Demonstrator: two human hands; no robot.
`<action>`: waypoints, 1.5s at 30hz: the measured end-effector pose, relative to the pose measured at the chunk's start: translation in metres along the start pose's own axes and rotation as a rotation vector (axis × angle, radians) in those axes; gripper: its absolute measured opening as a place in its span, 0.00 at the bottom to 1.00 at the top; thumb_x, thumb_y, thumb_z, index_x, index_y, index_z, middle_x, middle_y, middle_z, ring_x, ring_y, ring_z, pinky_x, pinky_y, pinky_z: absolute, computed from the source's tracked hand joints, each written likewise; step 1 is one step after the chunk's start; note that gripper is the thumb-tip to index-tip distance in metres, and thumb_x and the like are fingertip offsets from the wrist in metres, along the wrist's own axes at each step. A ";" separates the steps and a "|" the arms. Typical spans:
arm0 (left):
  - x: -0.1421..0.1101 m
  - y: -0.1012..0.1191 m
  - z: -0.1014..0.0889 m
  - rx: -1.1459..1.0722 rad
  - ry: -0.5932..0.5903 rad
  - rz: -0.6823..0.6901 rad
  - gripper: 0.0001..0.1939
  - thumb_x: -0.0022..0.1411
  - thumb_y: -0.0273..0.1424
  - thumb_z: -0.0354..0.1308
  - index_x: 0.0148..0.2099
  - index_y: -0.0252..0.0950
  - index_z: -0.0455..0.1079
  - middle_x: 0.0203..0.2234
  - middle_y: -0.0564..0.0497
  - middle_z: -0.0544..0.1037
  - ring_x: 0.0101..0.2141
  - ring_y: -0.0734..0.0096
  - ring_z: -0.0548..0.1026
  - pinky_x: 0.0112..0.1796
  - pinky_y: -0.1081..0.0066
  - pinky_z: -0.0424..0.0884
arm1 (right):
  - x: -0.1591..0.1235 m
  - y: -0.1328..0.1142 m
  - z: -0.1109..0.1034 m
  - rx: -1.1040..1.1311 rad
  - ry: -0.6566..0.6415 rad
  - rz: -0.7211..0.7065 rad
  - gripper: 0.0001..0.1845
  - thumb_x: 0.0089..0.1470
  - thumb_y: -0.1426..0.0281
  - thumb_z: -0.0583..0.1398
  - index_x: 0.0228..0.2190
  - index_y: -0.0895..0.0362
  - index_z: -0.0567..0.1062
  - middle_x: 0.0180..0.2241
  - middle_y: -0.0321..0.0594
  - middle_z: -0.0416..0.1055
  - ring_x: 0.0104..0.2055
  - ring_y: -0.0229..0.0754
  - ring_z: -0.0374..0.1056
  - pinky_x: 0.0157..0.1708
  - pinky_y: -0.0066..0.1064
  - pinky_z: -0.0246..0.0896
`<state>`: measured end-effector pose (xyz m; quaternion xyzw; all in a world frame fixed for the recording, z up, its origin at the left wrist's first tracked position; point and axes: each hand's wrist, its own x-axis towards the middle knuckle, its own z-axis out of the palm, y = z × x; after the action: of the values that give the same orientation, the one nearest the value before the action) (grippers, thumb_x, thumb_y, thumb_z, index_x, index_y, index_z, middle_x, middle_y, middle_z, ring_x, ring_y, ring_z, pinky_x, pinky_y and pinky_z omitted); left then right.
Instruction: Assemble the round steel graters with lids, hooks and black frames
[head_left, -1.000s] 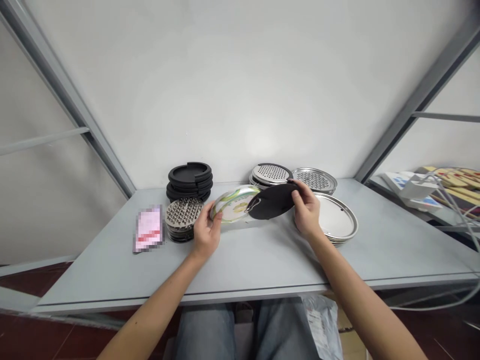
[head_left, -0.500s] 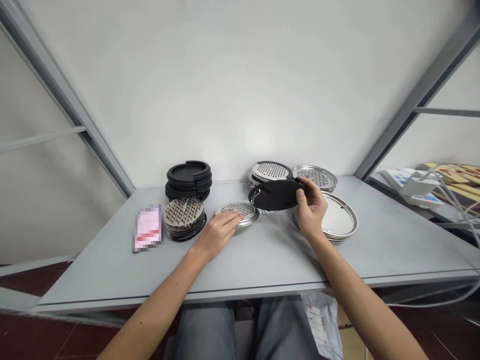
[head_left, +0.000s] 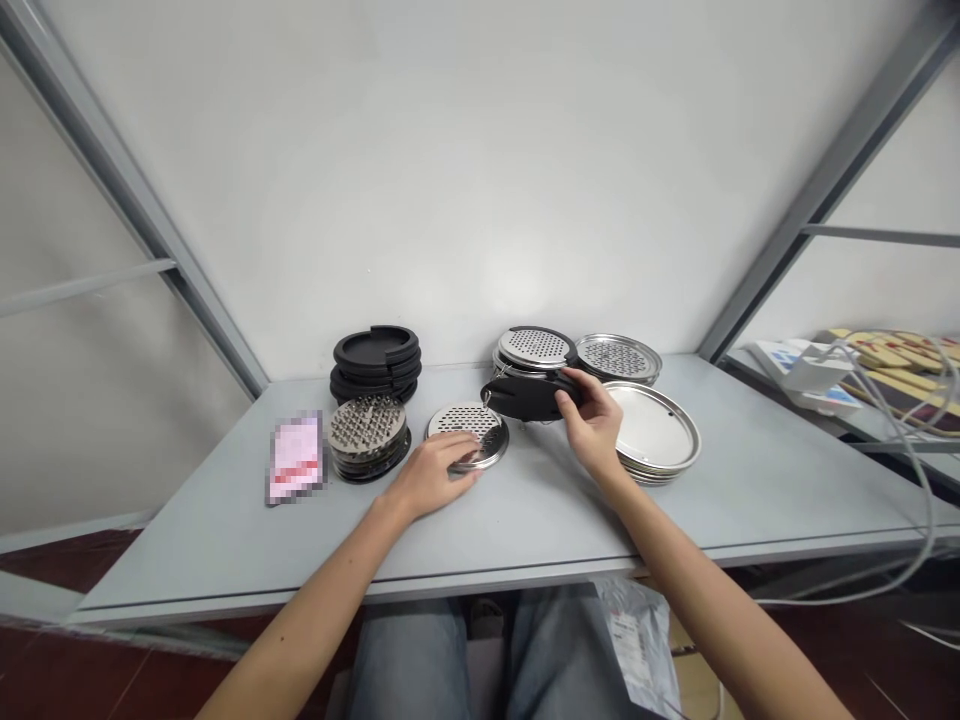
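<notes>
Left grip [head_left: 429,478] spread flat, fingers apart, lying on perforated steel disc [head_left: 466,436] at 12 o'clock on surface [head_left: 225,525] — not clamped. Right grip [head_left: 592,430] clamped on edge of black disc [head_left: 521,397], held low near steel disc. Flat palm seems good for steadying; firm edge pinch keeps black disc level. Stack of black rings [head_left: 376,352] at 11 o'clock, stack of spiked grater discs [head_left: 367,424] beside it, stack of steel-rimmed lids [head_left: 654,428] at 1 o'clock.

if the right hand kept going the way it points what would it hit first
Past the black disc held in the right hand, probably the stack of perforated steel discs just behind it, though depth is hard to judge from this view.
</notes>
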<state>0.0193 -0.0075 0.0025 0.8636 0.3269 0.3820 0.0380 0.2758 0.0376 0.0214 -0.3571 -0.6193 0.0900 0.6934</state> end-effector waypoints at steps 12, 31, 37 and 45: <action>0.006 0.006 -0.008 0.096 0.197 0.041 0.16 0.59 0.34 0.63 0.49 0.38 0.71 0.44 0.45 0.78 0.48 0.59 0.74 0.49 0.56 0.69 | -0.040 -0.026 0.035 -0.077 -0.576 -0.362 0.24 0.55 0.75 0.59 0.54 0.51 0.67 0.46 0.46 0.71 0.49 0.46 0.68 0.47 0.43 0.68; 0.003 -0.006 -0.004 0.131 0.200 0.044 0.09 0.64 0.27 0.57 0.43 0.40 0.76 0.39 0.49 0.82 0.41 0.64 0.79 0.46 0.56 0.71 | -0.028 -0.021 0.018 -0.113 -0.654 -0.293 0.24 0.50 0.63 0.66 0.49 0.53 0.71 0.48 0.48 0.70 0.52 0.50 0.66 0.51 0.47 0.65; 0.002 -0.007 -0.005 0.041 0.361 -0.077 0.06 0.63 0.28 0.59 0.39 0.40 0.77 0.35 0.50 0.82 0.35 0.65 0.81 0.45 0.56 0.72 | -0.012 -0.004 0.002 -0.238 -0.522 -0.184 0.28 0.52 0.67 0.63 0.55 0.52 0.67 0.56 0.48 0.64 0.60 0.51 0.59 0.59 0.51 0.56; 0.005 -0.007 -0.008 -0.062 0.417 -0.107 0.06 0.61 0.29 0.61 0.42 0.39 0.77 0.34 0.50 0.82 0.34 0.66 0.80 0.44 0.60 0.75 | -0.012 0.008 -0.003 -0.194 -0.502 -0.112 0.18 0.54 0.71 0.61 0.48 0.53 0.73 0.46 0.44 0.74 0.49 0.47 0.70 0.50 0.46 0.65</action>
<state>0.0129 -0.0005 0.0092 0.7456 0.3614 0.5596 0.0163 0.2781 0.0354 0.0074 -0.3535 -0.7964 0.0776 0.4846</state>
